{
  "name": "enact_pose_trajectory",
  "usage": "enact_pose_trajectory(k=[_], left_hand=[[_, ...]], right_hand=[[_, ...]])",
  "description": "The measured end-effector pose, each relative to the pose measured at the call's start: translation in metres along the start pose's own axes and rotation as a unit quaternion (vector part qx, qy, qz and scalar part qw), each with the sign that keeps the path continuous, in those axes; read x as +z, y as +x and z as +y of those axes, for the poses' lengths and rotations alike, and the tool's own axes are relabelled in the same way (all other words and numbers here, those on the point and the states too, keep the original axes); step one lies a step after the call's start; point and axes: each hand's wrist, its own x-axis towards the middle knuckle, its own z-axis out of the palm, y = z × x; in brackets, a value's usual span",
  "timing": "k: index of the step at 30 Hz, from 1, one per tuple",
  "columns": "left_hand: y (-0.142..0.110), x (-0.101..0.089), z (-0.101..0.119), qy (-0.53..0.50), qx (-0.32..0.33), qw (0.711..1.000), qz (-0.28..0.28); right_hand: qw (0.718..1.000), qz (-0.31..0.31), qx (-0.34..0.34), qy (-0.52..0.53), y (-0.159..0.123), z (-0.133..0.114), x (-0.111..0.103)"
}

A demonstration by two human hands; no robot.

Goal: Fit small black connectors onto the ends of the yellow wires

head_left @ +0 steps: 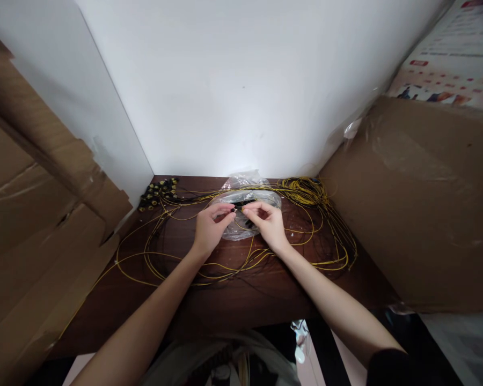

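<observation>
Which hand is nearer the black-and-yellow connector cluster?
The left hand; the right hand is farther from those connectors, on the side of the coiled yellow wires.

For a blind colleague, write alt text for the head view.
A person's left hand and right hand pinch tiny, indistinct parts over a clear plastic bag on a dark table, among loops of yellow and black wire; cardboard flanks both sides.

Head camera (sole view): facing forward, down, near yellow cables (304, 188).
</observation>
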Motion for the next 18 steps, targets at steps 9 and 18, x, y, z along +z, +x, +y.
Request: enact_pose_trajectory(k=[9, 18], left_hand=[[-0.003, 0.0029, 0.0027, 0.0, 0.003, 1.0, -0.006], [-0.0048, 0.0038, 0.0041, 0.012, 0.029, 0.999, -0.013]], right_hand=[[0.998, 0.02, 0.008, 0.065, -0.0049, -0.005, 0.0072], [0.999, -0.005, -0.008, 0.042, -0.0076, -0.0056, 0.0072]])
